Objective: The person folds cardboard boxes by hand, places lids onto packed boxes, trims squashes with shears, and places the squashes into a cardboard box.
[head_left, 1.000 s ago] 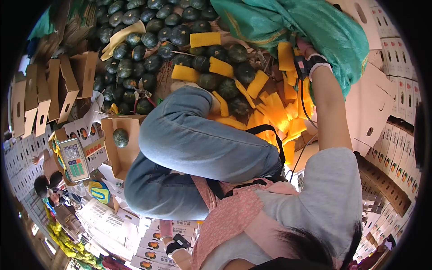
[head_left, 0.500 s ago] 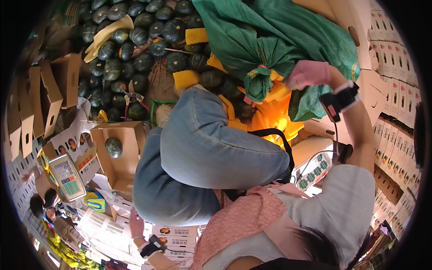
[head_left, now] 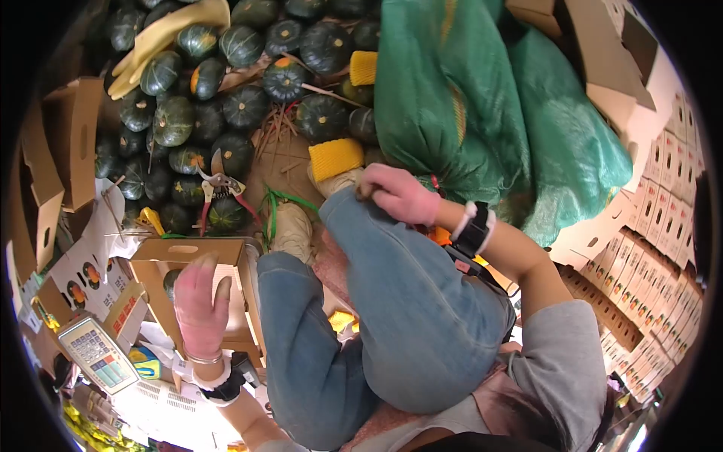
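Observation:
My left hand (head_left: 202,305), in a pink glove, hovers over the near side of an open cardboard box (head_left: 188,248). Its fingers are stretched out, the thumb apart, and it holds nothing. Behind it, a dark green squash (head_left: 170,283) shows partly in the box. My right hand (head_left: 399,194), also pink-gloved, is by my raised knee with its fingers curled in; its fingertips are hidden. Close to it are a yellow foam net sleeve (head_left: 336,159) and a large green woven sack (head_left: 482,105).
Many dark green squashes (head_left: 245,108) cover the ground ahead. Red-handled pruning shears (head_left: 220,181) lie on them, near a green strap (head_left: 273,211). A scale display (head_left: 98,355) stands at lower left. Stacked printed cartons (head_left: 640,271) line the right; brown boxes (head_left: 79,143) stand left.
My right hand has left the sack's tied neck and come over to my knee. My left hand has risen from low beside my leg to the box. The view has shifted and the sack lies differently.

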Motion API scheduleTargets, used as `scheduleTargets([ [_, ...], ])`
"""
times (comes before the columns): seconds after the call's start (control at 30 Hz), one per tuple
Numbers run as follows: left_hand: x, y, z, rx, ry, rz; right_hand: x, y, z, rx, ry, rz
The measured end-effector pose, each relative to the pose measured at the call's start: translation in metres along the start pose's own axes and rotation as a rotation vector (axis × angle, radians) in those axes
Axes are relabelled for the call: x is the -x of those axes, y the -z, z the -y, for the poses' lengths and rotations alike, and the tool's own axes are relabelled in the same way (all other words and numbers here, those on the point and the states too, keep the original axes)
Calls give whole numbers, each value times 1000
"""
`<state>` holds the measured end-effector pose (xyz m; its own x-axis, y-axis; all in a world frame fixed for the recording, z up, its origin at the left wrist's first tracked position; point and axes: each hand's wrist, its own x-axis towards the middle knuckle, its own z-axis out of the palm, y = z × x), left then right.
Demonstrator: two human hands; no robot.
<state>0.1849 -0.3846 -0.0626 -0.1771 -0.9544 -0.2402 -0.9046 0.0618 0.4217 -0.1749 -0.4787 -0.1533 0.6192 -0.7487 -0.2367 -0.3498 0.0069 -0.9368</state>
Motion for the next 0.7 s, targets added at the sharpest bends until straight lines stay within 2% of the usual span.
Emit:
scheduleTargets([
  [0.07,-12,-6,4,62,-30,-24,-3,3,-22,230,-188,313],
  [0.13,-19,-9,9,110,-45,-68,4,26,-39,506,-361,476],
  [0.2,-19,-9,14,144,39,-81,29,78,-63,696,-378,404],
  [0.23,-15,-9,18,171,96,-74,47,110,-80,674,-386,279],
  [0.27,-11,-11,22,197,153,-68,50,144,-76,377,-866,161],
  [0.33,-5,-15,28,204,197,-79,41,196,-30,169,-1134,-23],
  [0.4,0,-20,30,196,226,-70,54,243,-44,26,-1256,-161],
  [0.5,5,-22,27,176,231,-69,63,248,-53,358,-1198,-280],
  [0.6,10,-26,26,196,231,-96,57,218,-92,904,-954,123],
  [0.67,10,-31,27,122,212,-106,34,161,-57,1098,-516,388],
  [0.7,10,-32,28,85,196,-109,30,139,-59,1026,-382,498],
])
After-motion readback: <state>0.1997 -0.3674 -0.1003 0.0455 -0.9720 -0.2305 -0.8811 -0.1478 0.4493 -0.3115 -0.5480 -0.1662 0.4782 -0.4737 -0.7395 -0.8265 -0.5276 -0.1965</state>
